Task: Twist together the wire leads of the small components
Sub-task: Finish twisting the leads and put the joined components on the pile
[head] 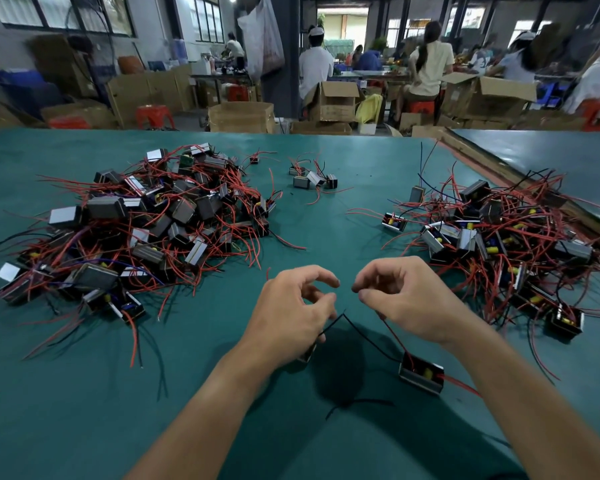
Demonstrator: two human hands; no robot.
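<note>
While cardboard boxes (pixel 329 103) stand open, contents unseen | left hand (pixel 293 308) grips component (pixel 308 355)

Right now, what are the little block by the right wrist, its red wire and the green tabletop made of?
Block: seemingly metal casing, grey with bright edges. Red wire: probably plastic-coated, smooth and bending softly. Tabletop: matte green sheet, perhaps rubber or vinyl; it shows no glare.

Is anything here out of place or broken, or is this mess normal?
Nothing looks broken or spilled. The one oddity is a small cluster of components lying apart at the far middle of the green table, between the left pile and the right pile.
</note>
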